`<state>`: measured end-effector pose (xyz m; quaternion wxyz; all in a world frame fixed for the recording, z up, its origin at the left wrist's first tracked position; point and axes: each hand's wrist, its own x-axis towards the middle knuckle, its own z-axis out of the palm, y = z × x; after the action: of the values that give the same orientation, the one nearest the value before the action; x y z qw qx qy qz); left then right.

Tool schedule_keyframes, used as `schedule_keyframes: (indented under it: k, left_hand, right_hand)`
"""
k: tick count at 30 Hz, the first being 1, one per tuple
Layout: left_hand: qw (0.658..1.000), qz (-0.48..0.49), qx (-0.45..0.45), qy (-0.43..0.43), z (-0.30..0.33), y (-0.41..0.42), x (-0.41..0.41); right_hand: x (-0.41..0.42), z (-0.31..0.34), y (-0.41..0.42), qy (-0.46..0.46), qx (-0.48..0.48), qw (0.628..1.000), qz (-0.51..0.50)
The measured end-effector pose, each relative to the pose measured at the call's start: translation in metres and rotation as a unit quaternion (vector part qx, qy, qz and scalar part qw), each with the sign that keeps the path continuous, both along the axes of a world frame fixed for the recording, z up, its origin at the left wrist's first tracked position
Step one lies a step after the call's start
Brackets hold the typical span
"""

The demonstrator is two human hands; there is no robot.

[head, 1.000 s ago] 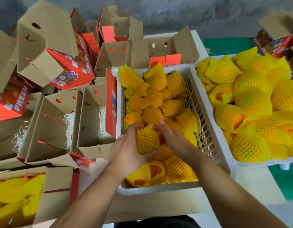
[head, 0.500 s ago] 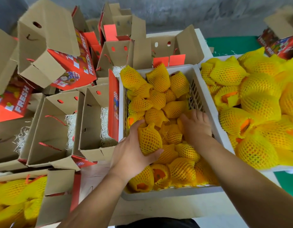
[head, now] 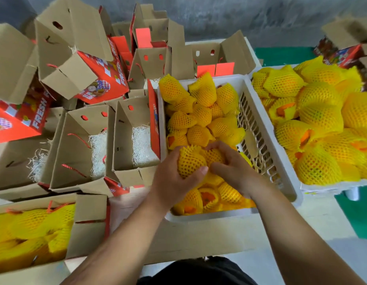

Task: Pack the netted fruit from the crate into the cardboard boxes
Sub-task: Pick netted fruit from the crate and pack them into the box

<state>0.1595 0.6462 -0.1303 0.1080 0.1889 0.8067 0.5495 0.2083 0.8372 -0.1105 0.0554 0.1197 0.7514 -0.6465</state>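
A white plastic crate (head: pixel 267 128) in the middle holds several fruits in yellow foam netting. My left hand (head: pixel 174 179) grips one netted fruit (head: pixel 189 160) over the crate's near half, thumb across its front. My right hand (head: pixel 233 168) curls round a second netted fruit (head: pixel 214 156) right beside it; that fruit is mostly hidden under my fingers. Left of the crate stand open cardboard boxes (head: pixel 135 138) lined with white shredded paper. A box at the near left (head: pixel 88 223) holds several netted fruits.
A second white tray (head: pixel 314 187) heaped with larger netted fruit stands at the right. Red-and-brown empty boxes (head: pixel 75 58) are piled at the back left. The white table edge (head: pixel 199 241) runs along the front, green floor at the right.
My right hand came back from the crate's right side to the middle and closed round a fruit beside my left hand. The left hand kept hold of its fruit.
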Motion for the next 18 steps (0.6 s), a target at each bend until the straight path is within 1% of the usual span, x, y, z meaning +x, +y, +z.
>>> schedule_keyframes:
  k: [1,3,4,5,6,8,10,11,13,15,17,18]
  left_hand:
    - [0.998,0.01,0.053,-0.021,0.003,-0.003,0.004]
    - [0.987,0.04,0.139,-0.066,0.013,-0.014,0.008]
    - [0.981,0.043,0.165,-0.096,0.019,-0.023,0.008]
    - [0.973,0.035,0.186,-0.132,0.023,-0.034,0.007]
    - [0.967,0.023,0.197,-0.16,0.024,-0.047,0.006]
    - [0.963,0.019,0.209,-0.172,0.028,-0.08,0.005]
    - [0.956,0.04,0.231,-0.175,0.031,-0.122,0.007]
    - [0.946,0.055,0.253,-0.194,0.032,-0.144,0.007]
    - [0.917,0.09,0.284,-0.264,0.034,-0.189,0.006]
    - [0.891,0.096,0.312,-0.314,0.036,-0.238,0.002]
    - [0.886,0.101,0.304,-0.335,0.034,-0.284,-0.005]
    - [0.889,0.1,0.291,-0.338,0.033,-0.305,-0.008]
  right_hand:
    - [0.004,0.003,-0.007,0.017,-0.033,0.999,-0.006]
    - [0.01,0.016,-0.025,0.028,-0.164,0.985,-0.056]
    - [0.012,0.02,-0.036,0.029,-0.209,0.974,-0.079]
    - [0.013,0.025,-0.05,0.031,-0.227,0.969,-0.092]
    - [0.014,0.028,-0.065,0.031,-0.208,0.972,-0.103]
    - [0.014,0.031,-0.096,0.031,-0.114,0.984,-0.133]
    - [0.013,0.033,-0.135,0.027,-0.034,0.986,-0.161]
    - [0.011,0.036,-0.159,0.017,-0.021,0.983,-0.18]
    - [0.005,0.035,-0.213,0.017,-0.053,0.979,-0.198]
    - [-0.003,0.028,-0.267,0.04,-0.127,0.974,-0.183]
    - [-0.009,0.02,-0.319,0.041,-0.187,0.967,-0.168]
    - [-0.012,0.018,-0.343,0.036,-0.193,0.967,-0.165]
